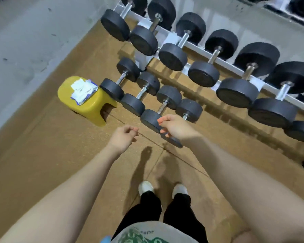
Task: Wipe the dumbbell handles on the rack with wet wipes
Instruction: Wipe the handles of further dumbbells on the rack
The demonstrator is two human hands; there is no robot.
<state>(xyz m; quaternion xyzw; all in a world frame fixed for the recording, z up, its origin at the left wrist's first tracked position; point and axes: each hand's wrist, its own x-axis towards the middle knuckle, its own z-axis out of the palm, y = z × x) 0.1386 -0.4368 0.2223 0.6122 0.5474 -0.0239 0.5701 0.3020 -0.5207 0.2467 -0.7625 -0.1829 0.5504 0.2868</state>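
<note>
Plainly, neither hand holds a wipe yet: the left hand [124,137] and the right hand [174,126] both hang out in front with fingers loosely curled on nothing. The pack of wet wipes [83,91] lies on a yellow stool [88,106] at the left end of the rack [167,36], well apart from both hands. A wipe should be limp, damp and light, best pinched at a corner and pulled free (the pack may lift with it). The dumbbells [172,55] look heavy and stay put; their bare metal handles [182,40] are narrow, smooth and probably slick once wet, so wrapping the wipe round each seems right. A lower row of smaller dumbbells [132,104] sits near the brown floor [42,155], beside a grey wall [25,41].
</note>
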